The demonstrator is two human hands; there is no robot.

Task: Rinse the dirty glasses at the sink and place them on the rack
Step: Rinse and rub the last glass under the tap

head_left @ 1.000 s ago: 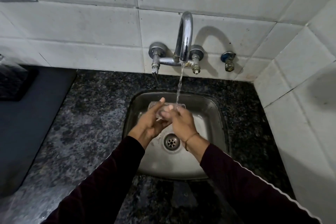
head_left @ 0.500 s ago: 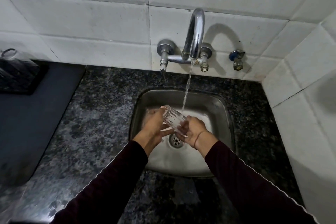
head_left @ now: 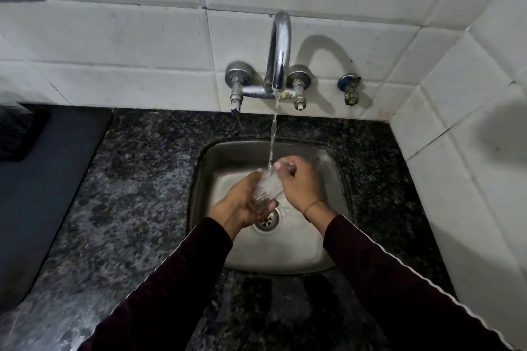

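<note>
While water (head_left: 272, 139) runs from the tap (head_left: 279, 48), the clear glass (head_left: 266, 189) lies tilted over the steel sink (head_left: 285, 253), above the drain (head_left: 267, 219); the left hand (head_left: 242, 204) cups its lower end, grip curled round it; the right hand (head_left: 299, 184) grips its upper end; speckled desk (head_left: 128, 194) surrounds the sink.

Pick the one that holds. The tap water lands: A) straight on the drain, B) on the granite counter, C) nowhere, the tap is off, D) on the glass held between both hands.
D: the stream ends on the glass held by the left hand and right hand.
</note>
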